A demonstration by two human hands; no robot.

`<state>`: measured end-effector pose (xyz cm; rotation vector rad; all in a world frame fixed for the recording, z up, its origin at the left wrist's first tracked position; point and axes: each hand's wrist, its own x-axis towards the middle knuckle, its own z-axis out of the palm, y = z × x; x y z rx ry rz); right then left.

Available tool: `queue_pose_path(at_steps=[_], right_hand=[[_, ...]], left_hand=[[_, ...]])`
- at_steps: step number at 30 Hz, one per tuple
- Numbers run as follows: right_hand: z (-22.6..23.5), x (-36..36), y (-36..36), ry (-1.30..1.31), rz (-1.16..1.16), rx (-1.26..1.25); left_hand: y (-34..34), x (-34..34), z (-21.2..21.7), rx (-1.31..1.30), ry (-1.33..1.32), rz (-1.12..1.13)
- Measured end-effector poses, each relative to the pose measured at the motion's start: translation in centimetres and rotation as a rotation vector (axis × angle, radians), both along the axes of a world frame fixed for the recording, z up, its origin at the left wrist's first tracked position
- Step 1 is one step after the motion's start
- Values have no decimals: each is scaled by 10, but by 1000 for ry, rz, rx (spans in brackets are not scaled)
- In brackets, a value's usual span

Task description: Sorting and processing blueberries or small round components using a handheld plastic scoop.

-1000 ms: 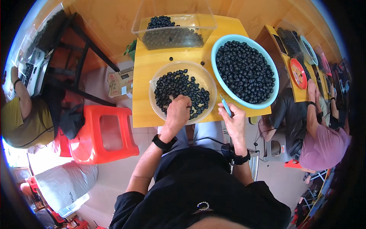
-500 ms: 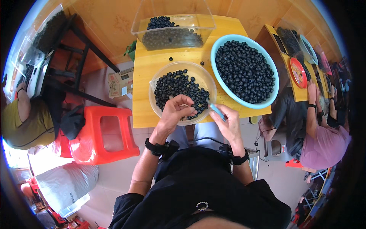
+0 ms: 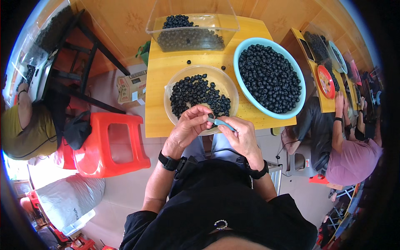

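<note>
Over the near edge of a round clear plastic bowl, my left hand pinches one small round black piece between thumb and fingertips. My right hand is closed round the light-blue handle of a small knife. Its pale tip meets the black piece, or lies right against it; the fingers partly cover the contact. Loose black bead-like pieces, many with a hole in the middle, lie in the clear bowl below my hands.
On the yellow table a light-blue basin full of black pieces stands right. A clear box with more is at the back. A red stool stands left. People work at tables on both sides.
My right hand has moved left and brought the knife up to the black piece in my left hand. The fingers of both hands are now close together. The view has shifted slightly.
</note>
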<state>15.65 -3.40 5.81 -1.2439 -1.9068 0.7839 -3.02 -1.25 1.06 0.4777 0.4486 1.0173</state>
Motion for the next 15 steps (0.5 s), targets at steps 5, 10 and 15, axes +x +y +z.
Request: queue_pose_path(at_steps=[5, 10, 15], right_hand=[[1, 0, 1, 18, 10, 7], [0, -1, 3, 34, 27, 7], [-4, 0, 11, 1, 36, -51]], left_hand=[[1, -1, -2, -34, -58, -53], [3, -4, -5, -36, -119, -90], [2, -12, -4, -74, -113, -82]])
